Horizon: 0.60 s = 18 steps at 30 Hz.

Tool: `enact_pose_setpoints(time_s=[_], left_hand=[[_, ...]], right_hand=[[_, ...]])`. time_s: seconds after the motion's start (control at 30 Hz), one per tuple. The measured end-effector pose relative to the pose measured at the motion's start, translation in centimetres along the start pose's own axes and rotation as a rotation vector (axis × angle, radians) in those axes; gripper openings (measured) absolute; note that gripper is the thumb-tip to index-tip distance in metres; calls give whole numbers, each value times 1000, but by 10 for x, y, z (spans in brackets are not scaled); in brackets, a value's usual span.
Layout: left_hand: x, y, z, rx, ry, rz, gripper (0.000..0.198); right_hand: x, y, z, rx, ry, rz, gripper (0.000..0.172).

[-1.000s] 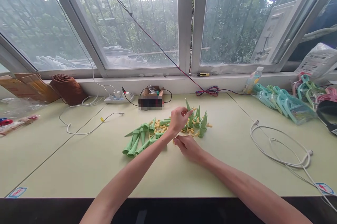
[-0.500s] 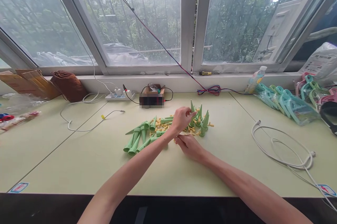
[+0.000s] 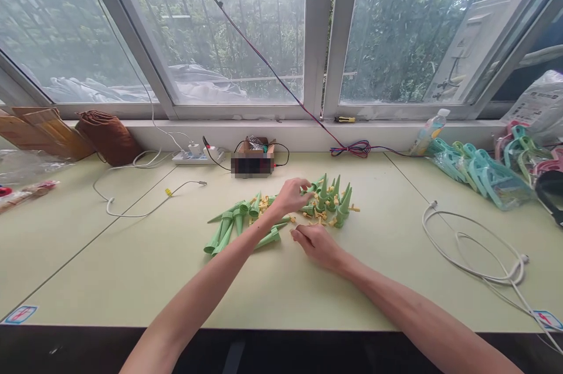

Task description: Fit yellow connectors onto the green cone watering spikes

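My left hand hovers over the middle of a pile of green plastic watering spikes, thumb and fingers apart, with nothing visible between them. Just to its right stand several green spikes, points up, with yellow valves sticking out of their sides. My right hand rests closed on the table in front of them; its curled fingers hide whatever may be inside. More green spikes lie loose on the left of the pile. Small yellow valves are scattered among the spikes, partly covered by my left hand.
Behind the pile are a small box and a power strip. A white cable coils at the right, near bagged teal clips. A brown pouch stands at the back left, and a bottle at the back right.
My left hand has let go of an upright green spike and drawn back to the left, its fingers parting. My right hand stays almost in place. The view has shifted slightly.
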State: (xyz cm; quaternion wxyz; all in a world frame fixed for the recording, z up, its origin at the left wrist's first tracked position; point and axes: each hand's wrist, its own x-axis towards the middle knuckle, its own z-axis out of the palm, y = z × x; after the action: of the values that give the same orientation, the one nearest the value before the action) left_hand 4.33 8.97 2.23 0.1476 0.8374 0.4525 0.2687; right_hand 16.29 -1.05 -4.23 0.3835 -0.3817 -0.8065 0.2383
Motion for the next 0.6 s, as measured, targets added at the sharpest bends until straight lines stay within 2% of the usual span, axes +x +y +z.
enact_pose_setpoints(time_s=[0.13, 0.3, 0.43, 0.6], left_hand=[[9, -15, 1, 30, -27, -3, 25], [18, -17, 15, 43, -89, -1, 20], [17, -18, 22, 54, -97, -11, 12], [12, -23, 20, 46, -92, -10, 15]], right_hand=[[-2, 2, 0, -16, -13, 7, 48], [-2, -1, -2, 1, -18, 25, 48], [-2, -3, -4, 22, -26, 42, 50], [-2, -2, -4, 37, -32, 44, 49]])
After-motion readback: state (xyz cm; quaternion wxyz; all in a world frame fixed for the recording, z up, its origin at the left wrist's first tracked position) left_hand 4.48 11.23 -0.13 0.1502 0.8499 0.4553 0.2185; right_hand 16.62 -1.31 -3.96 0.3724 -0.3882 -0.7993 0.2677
